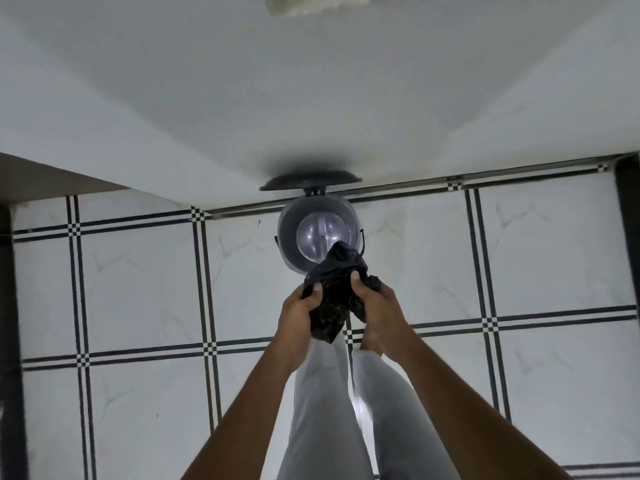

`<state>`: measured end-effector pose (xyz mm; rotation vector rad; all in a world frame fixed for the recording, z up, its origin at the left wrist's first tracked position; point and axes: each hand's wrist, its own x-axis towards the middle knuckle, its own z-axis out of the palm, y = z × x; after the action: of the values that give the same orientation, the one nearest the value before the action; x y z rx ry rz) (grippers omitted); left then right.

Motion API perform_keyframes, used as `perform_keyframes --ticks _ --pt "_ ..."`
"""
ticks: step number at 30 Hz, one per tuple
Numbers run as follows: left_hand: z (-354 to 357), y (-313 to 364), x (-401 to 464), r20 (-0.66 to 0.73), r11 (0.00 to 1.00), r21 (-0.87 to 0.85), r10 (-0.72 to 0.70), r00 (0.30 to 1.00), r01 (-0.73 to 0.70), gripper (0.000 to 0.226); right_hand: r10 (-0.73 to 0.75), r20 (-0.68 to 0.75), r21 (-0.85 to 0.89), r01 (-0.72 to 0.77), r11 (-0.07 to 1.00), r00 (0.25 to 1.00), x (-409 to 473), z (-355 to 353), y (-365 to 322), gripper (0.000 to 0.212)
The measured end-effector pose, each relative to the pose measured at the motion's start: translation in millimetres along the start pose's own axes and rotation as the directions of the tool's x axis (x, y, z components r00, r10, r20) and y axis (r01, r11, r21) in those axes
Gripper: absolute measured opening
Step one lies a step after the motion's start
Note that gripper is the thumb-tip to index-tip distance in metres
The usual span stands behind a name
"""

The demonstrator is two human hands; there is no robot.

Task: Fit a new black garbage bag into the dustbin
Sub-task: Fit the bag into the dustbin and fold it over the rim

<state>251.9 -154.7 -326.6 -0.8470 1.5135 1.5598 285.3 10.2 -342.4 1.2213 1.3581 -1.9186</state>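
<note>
A round grey dustbin (287, 233) stands on the tiled floor against the white wall, its lid (311, 181) flipped up and leaning on the wall. The bin's inside is bare and shiny at the bottom. A crumpled black garbage bag (334, 292) hangs just in front of the bin's near rim, one corner poking over the opening. My left hand (299, 311) grips the bag's left side. My right hand (375, 306) grips its right side. Both thumbs press on top of the bunched plastic.
White floor tiles (138, 282) with black checkered lines spread to both sides. A white wall (311, 98) rises behind the bin. Dark vertical edges stand at the far left (10, 306) and far right (628, 220). My legs in light trousers (322, 410) are below the hands.
</note>
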Motion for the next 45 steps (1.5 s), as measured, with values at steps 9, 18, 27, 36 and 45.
perform_keyframes --ticks 9,18,27,36,45 --pt "-21 -15 119 -0.131 0.971 0.045 0.237 0.963 -0.233 0.023 -0.071 -0.026 0.019 0.071 0.997 0.997 138 7 26 0.036" --pt "-56 -50 260 -0.224 0.997 0.069 0.044 0.974 -0.029 0.01 -0.048 -0.062 -0.027 0.047 0.999 0.997 276 14 56 0.045" --pt "-130 -21 325 -0.023 0.998 0.055 0.019 1.0 -0.018 0.026 -0.221 -0.212 -0.235 0.169 0.957 0.952 337 -31 46 0.036" --pt "-145 32 379 0.014 0.996 0.003 0.083 0.996 -0.084 0.033 -0.135 0.195 -0.361 0.199 0.911 0.971 365 -47 -22 0.018" --pt "-130 58 411 0.039 0.987 0.143 0.075 0.996 -0.079 0.031 -0.133 0.048 0.213 0.12 0.97 0.99 412 -40 -32 0.029"
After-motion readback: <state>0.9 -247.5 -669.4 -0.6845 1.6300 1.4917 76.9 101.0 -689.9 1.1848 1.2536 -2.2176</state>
